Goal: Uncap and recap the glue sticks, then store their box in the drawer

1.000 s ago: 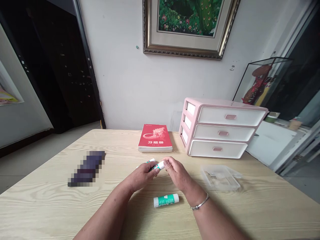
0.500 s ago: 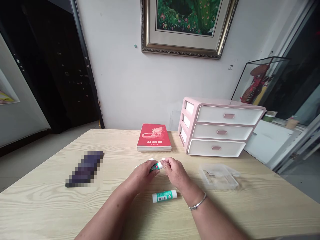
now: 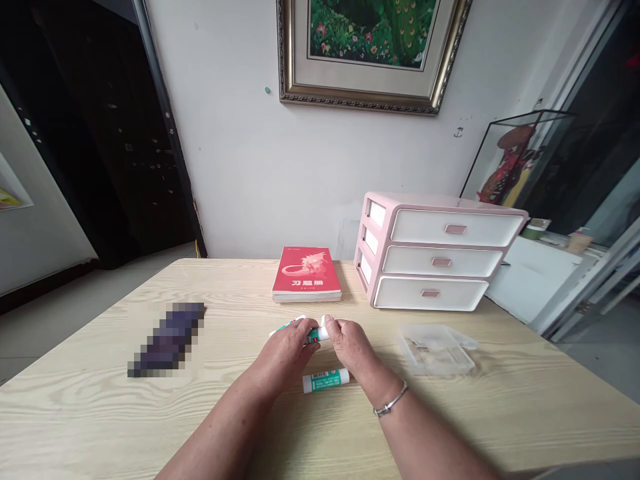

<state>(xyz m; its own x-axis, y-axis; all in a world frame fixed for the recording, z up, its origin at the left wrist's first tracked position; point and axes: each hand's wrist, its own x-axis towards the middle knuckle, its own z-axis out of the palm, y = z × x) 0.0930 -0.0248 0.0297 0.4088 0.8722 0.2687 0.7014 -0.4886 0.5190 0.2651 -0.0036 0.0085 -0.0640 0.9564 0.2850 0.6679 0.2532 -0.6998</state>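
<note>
My left hand and my right hand meet over the middle of the wooden table. Between them they grip a green-and-white glue stick; the left fingers wrap its body and the right fingers pinch its white end. Another white and green stick pokes out beyond my left hand; whether it is held or lies on the table I cannot tell. A further glue stick lies on its side on the table just under my right wrist, which wears a silver bangle.
A red book lies at the table's back. A pink three-drawer organiser stands at the back right, drawers closed. A clear plastic tray sits right of my hands. A blurred dark object lies at the left.
Both hands stay joined on the glue stick and have drifted slightly nearer the lying stick. The view has shifted a little rightwards and upwards.
</note>
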